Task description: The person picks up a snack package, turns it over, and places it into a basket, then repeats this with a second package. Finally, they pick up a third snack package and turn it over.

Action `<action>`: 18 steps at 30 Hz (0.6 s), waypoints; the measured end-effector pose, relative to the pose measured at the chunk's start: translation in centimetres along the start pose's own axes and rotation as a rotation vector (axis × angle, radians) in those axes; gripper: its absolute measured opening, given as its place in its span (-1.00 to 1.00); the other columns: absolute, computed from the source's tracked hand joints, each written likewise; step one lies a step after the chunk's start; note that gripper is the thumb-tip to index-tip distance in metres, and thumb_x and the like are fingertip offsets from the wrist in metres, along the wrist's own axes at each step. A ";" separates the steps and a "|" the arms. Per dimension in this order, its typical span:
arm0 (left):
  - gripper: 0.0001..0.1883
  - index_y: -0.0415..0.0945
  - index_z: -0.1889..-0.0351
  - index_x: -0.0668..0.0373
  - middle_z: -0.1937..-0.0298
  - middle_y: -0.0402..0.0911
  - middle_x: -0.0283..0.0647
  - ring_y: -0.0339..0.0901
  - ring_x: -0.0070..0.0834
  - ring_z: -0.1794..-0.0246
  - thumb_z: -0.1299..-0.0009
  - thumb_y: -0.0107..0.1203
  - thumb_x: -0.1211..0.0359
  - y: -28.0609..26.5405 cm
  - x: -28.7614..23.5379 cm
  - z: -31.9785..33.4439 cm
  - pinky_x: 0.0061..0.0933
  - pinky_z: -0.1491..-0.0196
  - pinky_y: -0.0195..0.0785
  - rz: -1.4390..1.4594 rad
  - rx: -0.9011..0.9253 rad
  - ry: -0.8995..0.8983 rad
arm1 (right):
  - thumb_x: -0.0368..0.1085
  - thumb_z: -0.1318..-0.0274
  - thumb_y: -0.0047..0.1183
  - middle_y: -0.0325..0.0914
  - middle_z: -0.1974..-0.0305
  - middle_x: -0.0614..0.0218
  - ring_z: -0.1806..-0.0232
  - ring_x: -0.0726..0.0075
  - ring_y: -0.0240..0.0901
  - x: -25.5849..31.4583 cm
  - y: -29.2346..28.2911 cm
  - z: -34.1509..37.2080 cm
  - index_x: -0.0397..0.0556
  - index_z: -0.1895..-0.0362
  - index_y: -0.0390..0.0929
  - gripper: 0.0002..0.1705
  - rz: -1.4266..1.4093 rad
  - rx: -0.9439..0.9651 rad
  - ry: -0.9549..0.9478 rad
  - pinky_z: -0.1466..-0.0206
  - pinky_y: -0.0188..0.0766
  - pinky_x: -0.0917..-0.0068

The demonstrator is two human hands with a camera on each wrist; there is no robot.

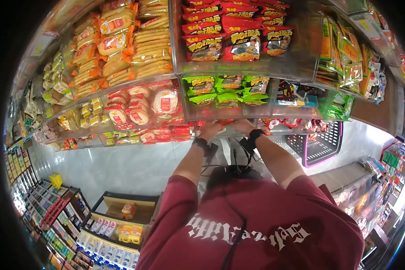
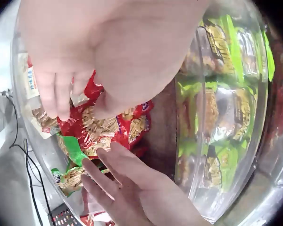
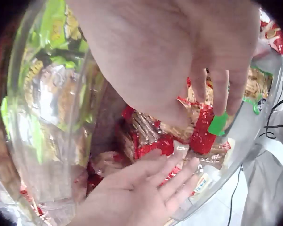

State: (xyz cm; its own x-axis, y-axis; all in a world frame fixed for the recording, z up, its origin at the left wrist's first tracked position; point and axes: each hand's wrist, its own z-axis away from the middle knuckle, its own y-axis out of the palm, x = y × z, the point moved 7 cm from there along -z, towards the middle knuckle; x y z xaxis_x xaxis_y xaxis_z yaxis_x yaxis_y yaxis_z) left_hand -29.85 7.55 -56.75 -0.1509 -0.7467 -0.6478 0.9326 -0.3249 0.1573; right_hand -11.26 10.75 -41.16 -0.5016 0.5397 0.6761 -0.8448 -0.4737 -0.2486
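Observation:
In the lower bin of a clear shelf, both of my hands are among small snack packets (image 2: 96, 129) with red ends and see-through middles showing short tan sticks. My left hand (image 1: 210, 129) reaches in from the left, its fingers (image 3: 172, 188) extended at the red packets. From the right comes my right hand (image 1: 242, 127), its fingers (image 2: 101, 181) fairly straight over a green-ended packet (image 2: 70, 181). In the right wrist view, a green packet corner (image 3: 219, 123) shows just below its fingertips. The palms partly hide the packets.
Green noodle snack bags (image 1: 229, 92) sit behind a clear divider above the hands, with red bags (image 1: 243, 40) higher up. Round packaged crackers (image 1: 166, 101) are at left. A black shopping basket (image 1: 321, 144) with a pink edge stands at right. Cables (image 1: 245, 155) hang near the wrists.

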 end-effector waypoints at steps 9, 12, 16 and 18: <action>-0.74 0.57 0.01 0.28 0.25 0.61 -0.27 0.62 -0.41 0.24 -0.35 0.25 0.44 3.6 -6.6 6.1 -0.33 0.23 0.50 0.329 -0.017 -0.173 | -0.20 -0.07 0.31 0.68 0.16 0.34 0.09 0.39 0.54 3.3 -0.9 0.9 -0.08 -0.04 0.69 -0.57 -0.294 0.027 -0.102 -0.03 0.47 0.36; -0.74 0.51 0.02 0.24 0.25 0.55 -0.33 0.60 -0.49 0.22 -0.38 0.25 0.41 4.7 -9.2 6.8 -0.39 0.21 0.48 0.198 -0.016 -0.109 | -0.24 -0.03 0.35 0.65 0.25 0.41 0.19 0.43 0.51 6.0 -3.2 4.2 -0.05 0.05 0.72 -0.64 -0.412 0.076 -0.027 0.07 0.48 0.33; -0.70 0.50 -0.03 0.23 0.17 0.62 -0.28 0.62 -0.46 0.17 -0.40 0.28 0.38 6.4 -16.4 12.0 -0.38 0.11 0.52 -0.165 -0.097 0.139 | -0.30 -0.01 0.36 0.64 0.25 0.44 0.24 0.45 0.51 4.8 -4.0 5.6 -0.03 0.04 0.68 -0.64 -0.420 0.066 -0.062 0.17 0.47 0.31; -0.70 0.51 -0.03 0.23 0.15 0.66 -0.23 0.65 -0.43 0.13 -0.40 0.29 0.38 5.9 -16.2 13.7 -0.37 0.04 0.54 -0.340 -0.108 0.255 | -0.29 -0.03 0.35 0.65 0.18 0.43 0.18 0.46 0.54 4.6 -3.6 5.9 -0.04 -0.01 0.66 -0.59 -0.270 0.126 -0.186 0.13 0.49 0.32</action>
State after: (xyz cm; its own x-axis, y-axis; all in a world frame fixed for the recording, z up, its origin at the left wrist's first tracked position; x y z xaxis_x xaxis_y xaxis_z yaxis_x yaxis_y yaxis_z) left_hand -26.40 9.75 -35.16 -0.3819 -0.4364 -0.8147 0.8750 -0.4545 -0.1667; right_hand -9.42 10.77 -33.08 -0.2109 0.5271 0.8232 -0.9071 -0.4193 0.0361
